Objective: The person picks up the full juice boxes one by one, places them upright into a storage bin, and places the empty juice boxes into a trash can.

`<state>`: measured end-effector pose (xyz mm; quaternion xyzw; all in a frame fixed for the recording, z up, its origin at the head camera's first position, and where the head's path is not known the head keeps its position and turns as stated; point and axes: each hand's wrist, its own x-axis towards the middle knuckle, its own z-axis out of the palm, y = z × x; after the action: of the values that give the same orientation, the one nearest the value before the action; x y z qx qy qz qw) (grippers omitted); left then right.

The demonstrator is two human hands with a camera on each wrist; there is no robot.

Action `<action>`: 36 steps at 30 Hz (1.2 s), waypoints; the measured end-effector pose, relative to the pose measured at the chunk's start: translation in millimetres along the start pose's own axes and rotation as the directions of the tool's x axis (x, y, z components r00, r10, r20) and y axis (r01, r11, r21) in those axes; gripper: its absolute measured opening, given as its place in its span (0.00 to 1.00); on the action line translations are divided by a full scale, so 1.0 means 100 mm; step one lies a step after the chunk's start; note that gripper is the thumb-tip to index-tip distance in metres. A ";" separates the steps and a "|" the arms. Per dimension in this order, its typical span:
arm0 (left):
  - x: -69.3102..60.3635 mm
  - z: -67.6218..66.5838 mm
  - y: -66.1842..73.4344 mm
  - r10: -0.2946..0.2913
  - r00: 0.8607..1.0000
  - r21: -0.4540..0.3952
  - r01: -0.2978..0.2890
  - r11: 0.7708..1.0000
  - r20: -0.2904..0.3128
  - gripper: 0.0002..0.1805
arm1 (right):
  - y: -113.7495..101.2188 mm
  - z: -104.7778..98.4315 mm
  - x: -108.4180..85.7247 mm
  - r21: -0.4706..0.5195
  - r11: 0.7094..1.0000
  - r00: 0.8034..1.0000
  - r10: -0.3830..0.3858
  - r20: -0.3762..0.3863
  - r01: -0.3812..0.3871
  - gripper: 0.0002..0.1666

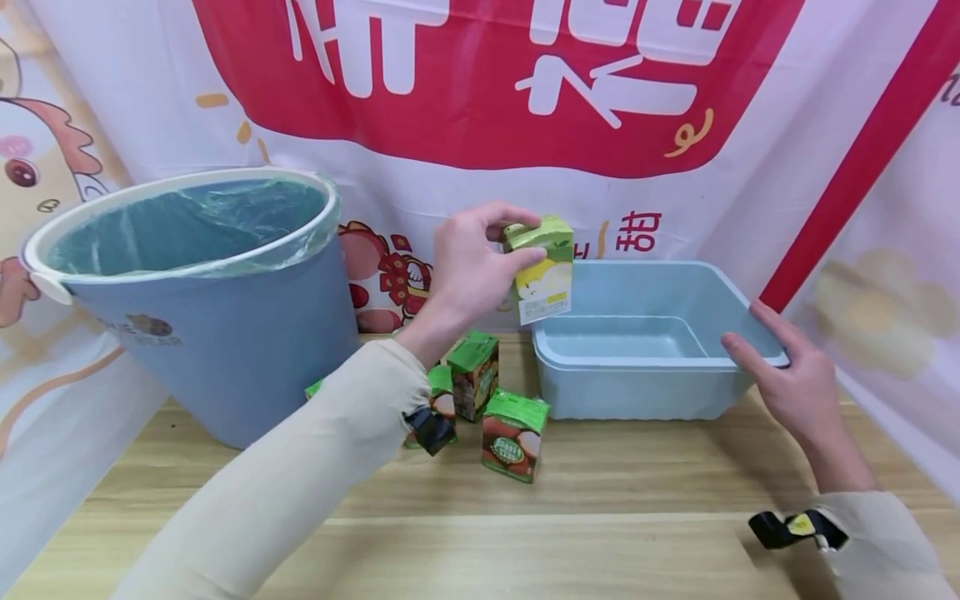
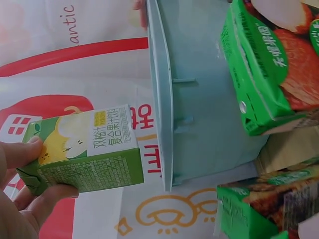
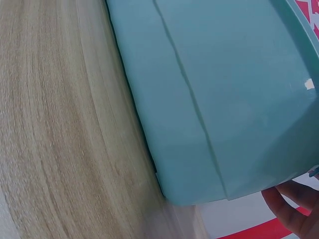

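My left hand (image 1: 480, 265) pinches a green and yellow juice carton (image 1: 546, 279) by its upper end, just left of and above the rim of a light blue rectangular tub (image 1: 637, 392). In the left wrist view the fingers and thumb hold one end of the carton (image 2: 94, 149), beside the tub's outer wall (image 2: 214, 109). At the tub's right end, my right hand (image 1: 795, 383) grips the rim, thumb on the near side. The right wrist view shows its fingers (image 3: 286, 204) against the tub's edge (image 3: 239, 149). Inside the tub, the visible floor is bare.
Several green-topped cartons stand on the wooden table (image 1: 525, 550) left of the tub, among them a red one (image 1: 513, 442) and a brown one (image 1: 476, 379); my left forearm partly covers others. A large blue bin (image 1: 247, 350) with a liner stands at the left, before a printed cloth.
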<state>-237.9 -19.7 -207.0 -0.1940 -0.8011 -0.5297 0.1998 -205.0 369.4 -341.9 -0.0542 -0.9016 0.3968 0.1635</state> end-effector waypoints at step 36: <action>0.20 0.81 -0.13 -0.211 0.971 0.040 0.208 0.977 0.109 0.13 | 0.02 0.01 -0.03 0.031 1.000 0.999 0.006 -0.033 -0.005 0.43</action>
<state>-270.6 53.2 -235.4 -0.1351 -0.8346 -0.5247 0.0998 -202.9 369.3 -344.3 -0.0608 -0.8924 0.4101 0.1780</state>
